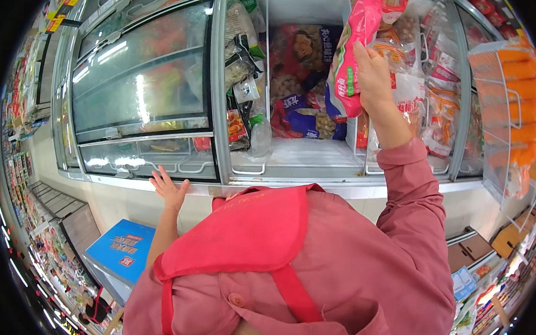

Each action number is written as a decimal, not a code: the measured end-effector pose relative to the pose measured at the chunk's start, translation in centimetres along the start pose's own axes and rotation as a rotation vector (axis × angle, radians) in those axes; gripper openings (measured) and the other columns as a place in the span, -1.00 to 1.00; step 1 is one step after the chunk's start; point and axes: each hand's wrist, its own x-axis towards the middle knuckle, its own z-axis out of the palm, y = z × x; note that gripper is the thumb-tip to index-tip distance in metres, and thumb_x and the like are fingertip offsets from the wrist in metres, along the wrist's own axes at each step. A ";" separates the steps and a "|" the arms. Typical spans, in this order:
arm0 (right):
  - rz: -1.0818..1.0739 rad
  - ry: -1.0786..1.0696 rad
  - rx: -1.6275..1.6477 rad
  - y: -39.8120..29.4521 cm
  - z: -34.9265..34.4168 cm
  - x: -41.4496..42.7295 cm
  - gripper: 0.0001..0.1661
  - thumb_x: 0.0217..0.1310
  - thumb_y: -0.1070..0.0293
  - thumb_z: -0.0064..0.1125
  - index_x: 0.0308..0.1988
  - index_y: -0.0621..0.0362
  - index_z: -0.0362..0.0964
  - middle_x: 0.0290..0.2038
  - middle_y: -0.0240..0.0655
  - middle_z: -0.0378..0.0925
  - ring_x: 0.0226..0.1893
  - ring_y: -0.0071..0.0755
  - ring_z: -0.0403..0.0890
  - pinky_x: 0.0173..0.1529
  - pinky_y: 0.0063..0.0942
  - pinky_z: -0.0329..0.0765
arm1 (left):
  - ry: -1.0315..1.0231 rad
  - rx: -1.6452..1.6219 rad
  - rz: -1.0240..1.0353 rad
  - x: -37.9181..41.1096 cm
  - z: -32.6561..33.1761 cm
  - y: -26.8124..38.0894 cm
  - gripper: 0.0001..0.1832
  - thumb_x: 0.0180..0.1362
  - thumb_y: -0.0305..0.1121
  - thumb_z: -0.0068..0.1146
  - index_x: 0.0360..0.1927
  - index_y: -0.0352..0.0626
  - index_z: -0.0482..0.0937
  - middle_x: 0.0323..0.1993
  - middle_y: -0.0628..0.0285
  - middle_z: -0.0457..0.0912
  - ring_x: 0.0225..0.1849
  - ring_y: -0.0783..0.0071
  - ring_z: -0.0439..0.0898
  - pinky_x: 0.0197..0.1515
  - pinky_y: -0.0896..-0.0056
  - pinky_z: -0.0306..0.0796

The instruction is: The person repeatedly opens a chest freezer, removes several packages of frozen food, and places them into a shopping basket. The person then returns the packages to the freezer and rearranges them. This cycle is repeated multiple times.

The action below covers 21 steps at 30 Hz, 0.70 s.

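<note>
My right hand (373,75) grips a pink and blue plastic food bag (353,49) by its side, its printed face partly under my fingers. The bag hangs over an open chest freezer (314,154), above a wire divider (350,134). Below and left of it, several blue and red frozen food bags (313,122) lie in the frosted compartment. My left hand (169,187) rests with spread fingers at the freezer's front rim, holding nothing. Beside those fingertips is the edge of a sliding glass lid (145,79), which covers the left part of the freezer.
White and orange packed bags (439,113) fill the right compartment. A wire basket (497,120) of orange packages hangs at the far right. Green and black bags (243,75) stand left of the middle compartment. A blue carton (120,250) stands at my left; a person (98,308) is farther off.
</note>
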 end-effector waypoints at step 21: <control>0.061 0.018 -0.399 25.3 7.8 19.7 -0.52 0.26 0.08 -0.03 -0.47 0.32 0.43 -0.61 -0.31 0.42 -0.54 -0.56 0.39 -0.37 -0.41 0.37 | -0.258 0.034 -0.043 0.3 -2.6 0.9 0.23 -0.11 0.01 0.26 0.38 -0.31 -0.39 0.38 -0.27 -0.50 0.40 -0.23 -0.53 0.37 -0.10 -0.47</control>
